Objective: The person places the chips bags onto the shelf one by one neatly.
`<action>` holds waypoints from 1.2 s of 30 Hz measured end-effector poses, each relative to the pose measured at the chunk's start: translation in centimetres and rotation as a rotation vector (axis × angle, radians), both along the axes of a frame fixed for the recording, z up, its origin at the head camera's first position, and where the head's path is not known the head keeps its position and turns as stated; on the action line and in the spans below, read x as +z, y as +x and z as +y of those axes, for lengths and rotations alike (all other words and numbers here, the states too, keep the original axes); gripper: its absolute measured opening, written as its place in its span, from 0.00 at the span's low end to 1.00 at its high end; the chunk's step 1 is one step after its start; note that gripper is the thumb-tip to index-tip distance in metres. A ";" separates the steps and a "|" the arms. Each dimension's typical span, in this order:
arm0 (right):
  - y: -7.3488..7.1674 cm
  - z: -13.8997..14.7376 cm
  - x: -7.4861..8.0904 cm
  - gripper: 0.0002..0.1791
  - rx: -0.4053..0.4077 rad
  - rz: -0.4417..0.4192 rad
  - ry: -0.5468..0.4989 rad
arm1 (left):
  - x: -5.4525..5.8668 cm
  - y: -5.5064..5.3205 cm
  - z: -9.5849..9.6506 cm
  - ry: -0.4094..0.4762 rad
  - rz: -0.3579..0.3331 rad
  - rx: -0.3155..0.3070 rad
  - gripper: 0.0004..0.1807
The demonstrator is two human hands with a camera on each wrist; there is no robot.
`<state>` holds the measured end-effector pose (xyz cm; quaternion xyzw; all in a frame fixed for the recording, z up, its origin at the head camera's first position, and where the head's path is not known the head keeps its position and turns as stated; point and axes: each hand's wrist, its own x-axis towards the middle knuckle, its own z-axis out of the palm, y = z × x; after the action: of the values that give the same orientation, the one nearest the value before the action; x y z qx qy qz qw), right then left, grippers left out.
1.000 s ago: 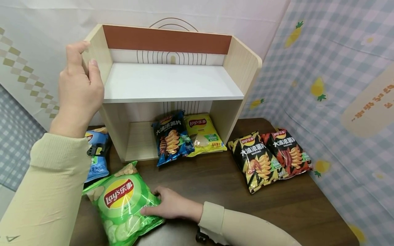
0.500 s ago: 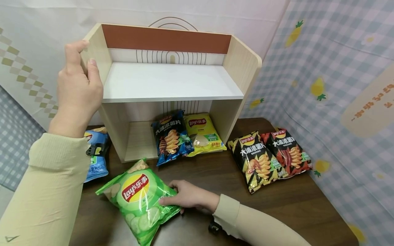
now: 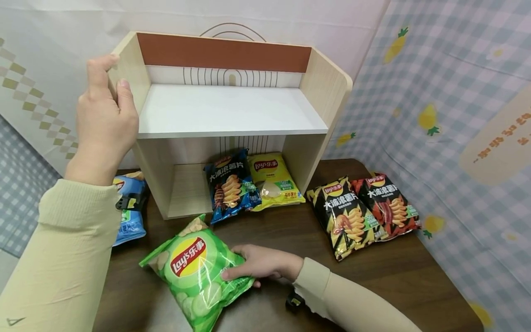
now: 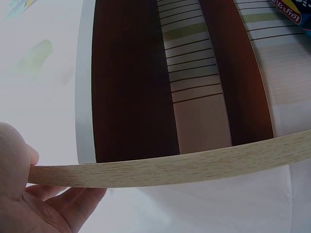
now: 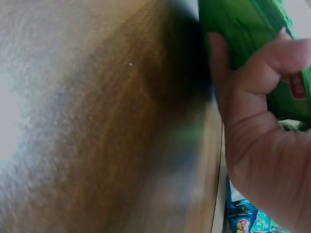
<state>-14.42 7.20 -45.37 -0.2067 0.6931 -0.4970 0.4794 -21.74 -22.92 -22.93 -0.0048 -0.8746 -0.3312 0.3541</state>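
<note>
My left hand (image 3: pixel 109 113) grips the front edge of the left side panel (image 3: pixel 138 62) of a small two-level shelf. In the left wrist view, the thumb and fingers lie on opposite sides of that pale wooden panel (image 4: pixel 170 170). A green Lay's potato chip bag (image 3: pixel 195 272) is tilted over the brown table in front of the shelf. My right hand (image 3: pixel 267 265) holds the bag by its right side, thumb on the printed front and the other fingers mostly hidden behind it. In the right wrist view, this hand (image 5: pixel 257 116) reaches up around the green bag (image 5: pixel 238 24).
On the shelf's lower level, a dark blue chip bag (image 3: pixel 232 189) leans beside a yellow one (image 3: pixel 275 182). Black-and-gold (image 3: pixel 346 216) and red-and-black (image 3: pixel 387 207) chip bags lie right of the shelf. A light blue bag (image 3: pixel 130 226) lies left, partly behind my left forearm.
My right hand has carried the green chip bag to the right along the table front, mostly in the first half second. My left hand keeps its hold on the shelf panel.
</note>
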 end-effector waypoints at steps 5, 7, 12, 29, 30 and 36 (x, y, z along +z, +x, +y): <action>-0.1 0.3 0.3 0.23 -0.043 0.061 -0.040 | 0.1 0.1 0.0 0.000 -0.008 -0.004 0.25; -0.2 0.4 0.5 0.24 -0.052 0.096 -0.043 | 0.1 0.1 0.1 0.000 -0.009 -0.006 0.25; -0.5 0.7 1.2 0.24 -0.076 0.170 -0.046 | 0.2 0.2 0.1 -0.002 -0.015 -0.006 0.25; -1.2 -2.9 2.6 0.30 -0.473 0.400 -0.123 | 0.3 0.3 0.0 0.009 -0.018 -0.008 0.25; -1.3 -3.4 2.7 0.31 -0.495 0.403 -0.129 | 0.3 0.3 0.0 0.009 -0.016 -0.008 0.25; -3.0 -6.9 2.6 0.38 -0.584 0.372 -0.174 | 0.3 0.4 0.1 0.004 -0.010 -0.010 0.25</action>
<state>-17.45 0.31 -42.74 -0.1269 0.7535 -0.6241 0.1631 -21.37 -22.84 -22.67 -0.0067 -0.8756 -0.3349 0.3479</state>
